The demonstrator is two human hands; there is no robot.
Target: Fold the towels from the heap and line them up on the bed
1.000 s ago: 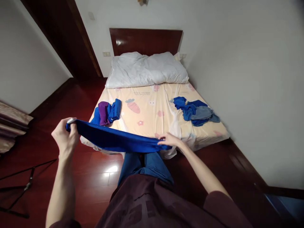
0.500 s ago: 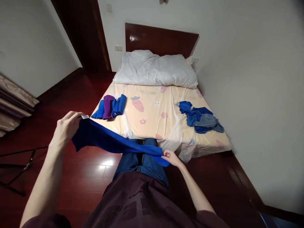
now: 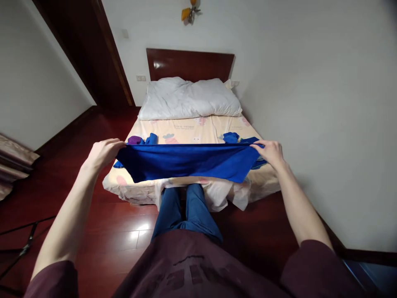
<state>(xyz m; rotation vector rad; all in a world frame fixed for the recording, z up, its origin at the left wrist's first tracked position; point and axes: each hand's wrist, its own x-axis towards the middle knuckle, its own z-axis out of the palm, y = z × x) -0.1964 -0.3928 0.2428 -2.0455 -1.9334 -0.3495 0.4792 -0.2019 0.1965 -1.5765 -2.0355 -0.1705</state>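
Note:
A blue cloth [image 3: 189,162] is stretched level in the air over the foot of the bed, its upper edge taut and its lower edge hanging free. My left hand [image 3: 107,154] pinches its left upper corner. At the right upper corner, my right hand [image 3: 269,152] has its fingers closed on the cloth. Behind the left end show rolled blue garments [image 3: 151,138] and a purple one [image 3: 134,140]. Behind the right end lies a loose heap of blue clothes [image 3: 231,137], partly hidden by the cloth.
The bed [image 3: 124,191] has a patterned yellowish sheet, a white quilt [image 3: 189,99] and a dark wooden headboard [image 3: 190,64]. A black metal stand [image 3: 26,248] is on the floor at the lower left. A curtain [image 3: 12,165] hangs at the far left.
My right hand has moved up and right, and my left hand slightly up and right. The blue cloth, slanting and bunched before, is now spread wide and level. The view has shifted.

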